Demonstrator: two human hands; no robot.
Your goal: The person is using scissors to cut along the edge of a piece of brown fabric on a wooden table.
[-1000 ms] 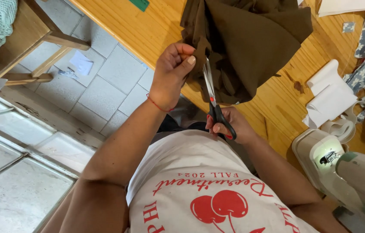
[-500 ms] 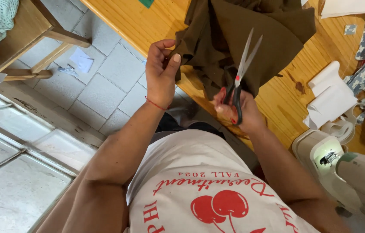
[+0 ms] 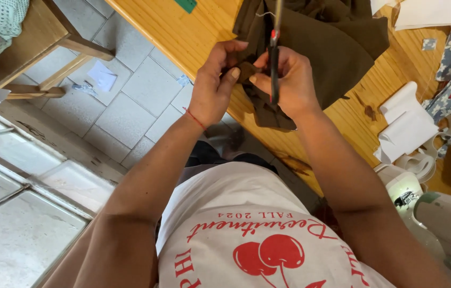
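From the head view I see my left hand (image 3: 216, 88) pinching an edge of the dark brown fabric (image 3: 321, 48), fingers closed on it. Just beside it, my right hand (image 3: 289, 80) grips the scissors (image 3: 274, 58), blades pointing away, seemingly shut. The fabric spills beyond both hands over the wooden table (image 3: 182, 32); no cut line shows, so the trimming looks barely started.

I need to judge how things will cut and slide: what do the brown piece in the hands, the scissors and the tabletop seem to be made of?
Brown piece: soft woven cloth, matte; it drapes and folds limply.
Scissors: blades look like metal, thin and dark edge-on; a small red part shows by the pivot.
Tabletop: wood, orange-toned planks with grain, slightly glossy, probably varnished.
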